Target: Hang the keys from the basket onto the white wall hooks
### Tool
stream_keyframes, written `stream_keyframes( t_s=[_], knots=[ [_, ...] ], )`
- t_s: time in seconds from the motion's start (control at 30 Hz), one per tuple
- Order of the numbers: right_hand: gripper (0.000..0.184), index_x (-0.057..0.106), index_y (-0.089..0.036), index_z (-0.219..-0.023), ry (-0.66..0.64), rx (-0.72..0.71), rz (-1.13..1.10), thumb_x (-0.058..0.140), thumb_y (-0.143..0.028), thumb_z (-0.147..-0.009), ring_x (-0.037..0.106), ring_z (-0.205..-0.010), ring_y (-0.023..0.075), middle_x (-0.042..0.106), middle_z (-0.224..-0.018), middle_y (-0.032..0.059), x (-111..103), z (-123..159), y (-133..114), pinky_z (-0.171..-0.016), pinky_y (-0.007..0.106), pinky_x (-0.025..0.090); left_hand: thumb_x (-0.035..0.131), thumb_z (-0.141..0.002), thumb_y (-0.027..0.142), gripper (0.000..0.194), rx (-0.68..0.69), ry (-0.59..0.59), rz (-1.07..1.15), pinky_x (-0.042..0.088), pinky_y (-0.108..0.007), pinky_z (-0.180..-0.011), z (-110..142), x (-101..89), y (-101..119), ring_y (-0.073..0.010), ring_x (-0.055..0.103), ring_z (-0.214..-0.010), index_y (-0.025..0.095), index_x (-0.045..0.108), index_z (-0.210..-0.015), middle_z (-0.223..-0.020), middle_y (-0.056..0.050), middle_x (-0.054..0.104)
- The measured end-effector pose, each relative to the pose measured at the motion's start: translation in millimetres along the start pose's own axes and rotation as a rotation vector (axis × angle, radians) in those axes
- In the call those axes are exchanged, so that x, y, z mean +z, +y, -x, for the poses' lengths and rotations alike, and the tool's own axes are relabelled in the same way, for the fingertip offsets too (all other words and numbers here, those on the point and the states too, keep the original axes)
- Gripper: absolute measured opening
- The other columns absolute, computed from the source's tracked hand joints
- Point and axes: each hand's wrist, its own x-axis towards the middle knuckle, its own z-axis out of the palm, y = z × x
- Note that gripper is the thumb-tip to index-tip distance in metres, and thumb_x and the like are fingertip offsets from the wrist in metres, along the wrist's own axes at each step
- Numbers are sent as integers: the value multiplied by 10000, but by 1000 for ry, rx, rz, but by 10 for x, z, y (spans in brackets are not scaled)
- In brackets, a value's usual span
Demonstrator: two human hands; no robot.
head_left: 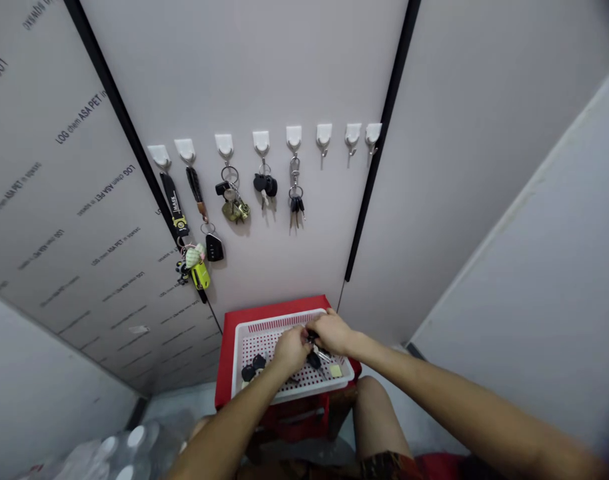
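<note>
Both my hands are down in a white perforated basket (244, 333) that rests on a red stool (228, 347). My left hand (290, 351) and my right hand (333, 333) are closed together on a bunch of keys (314, 353) with black heads. More black key fobs (253, 368) lie at the basket's left side, and a small yellow tag (336, 371) at its right. Above, a row of white wall hooks (293, 137) runs across the panel. The five left hooks carry key bunches (233, 200); the three right hooks (352, 133) are bare.
Grey wall panels with black seams (379, 140) enclose the spot. A printed protective sheet (59, 200) covers the left panel. Clear plastic bottles (129, 447) lie at the lower left. My knees (374, 413) are below the stool.
</note>
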Motion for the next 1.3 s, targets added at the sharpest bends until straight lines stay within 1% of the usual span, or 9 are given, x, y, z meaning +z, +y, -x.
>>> stream_keyframes(
  t_s=[0.13,0.23,0.37,0.5,0.63,0.77,0.9,1.1,1.3],
  knots=[
    [225,554,-187,-761,20,-18,-53,425,-138,-583,498,-783,176,592,-787,56,43,12,64,-713,315,267,370,-559,64,198,-5,-17,100,329,-194,-531,-9,0,-24,-102,473,-569,147,538,-625,-596,-12,550],
    [248,562,-181,-759,75,-8,-128,408,-110,-578,492,-787,174,588,-780,58,12,27,88,-717,315,273,384,-537,41,160,-18,-5,294,318,-176,-499,-39,-99,-42,-76,435,-512,137,508,-571,-522,19,494],
    [278,556,-159,-794,226,-28,-462,393,-99,-578,493,-745,132,573,-782,47,-152,21,45,-678,248,329,420,-538,49,92,11,28,592,301,-157,-459,-118,-380,17,-45,380,-448,135,452,-544,-454,61,413],
    [208,544,-124,-760,283,-26,-864,395,-166,-622,499,-636,93,575,-705,27,-358,-27,-31,-602,198,368,442,-553,91,52,23,12,707,272,-158,-397,-179,-692,139,-36,344,-374,137,430,-534,-403,74,387],
    [197,540,-109,-675,366,91,-976,453,-274,-610,470,-529,85,554,-595,16,-505,-85,-52,-525,201,362,447,-545,76,66,19,49,734,272,-157,-381,-210,-899,257,-31,347,-351,133,426,-520,-380,75,392],
    [188,533,-114,-624,434,109,-1041,467,-288,-602,449,-491,72,532,-545,0,-673,-129,4,-506,200,357,463,-552,90,54,19,93,835,314,-158,-411,-234,-1048,377,-28,373,-367,128,432,-529,-392,72,407],
    [180,506,-117,-577,541,111,-1127,478,-294,-592,422,-435,54,481,-466,-26,-1026,-154,131,-466,190,355,478,-562,105,65,136,261,891,368,-165,-495,-251,-1191,554,-40,445,-475,127,477,-623,-510,42,491],
    [160,486,-116,-560,878,134,-1199,508,-274,-575,408,-393,36,460,-428,-43,-1779,-193,359,-424,176,364,440,-610,111,267,391,421,650,395,-189,-641,-324,-1423,949,-90,490,-737,153,524,-860,-860,-31,555],
    [128,463,-121,-559,1085,166,-1254,506,-235,-599,427,-396,34,455,-446,-39,-2304,-275,473,-396,167,382,454,-618,134,321,388,499,488,379,-238,-707,-495,-1708,1312,-109,498,-747,138,506,-935,-861,-48,562]
  ],
)
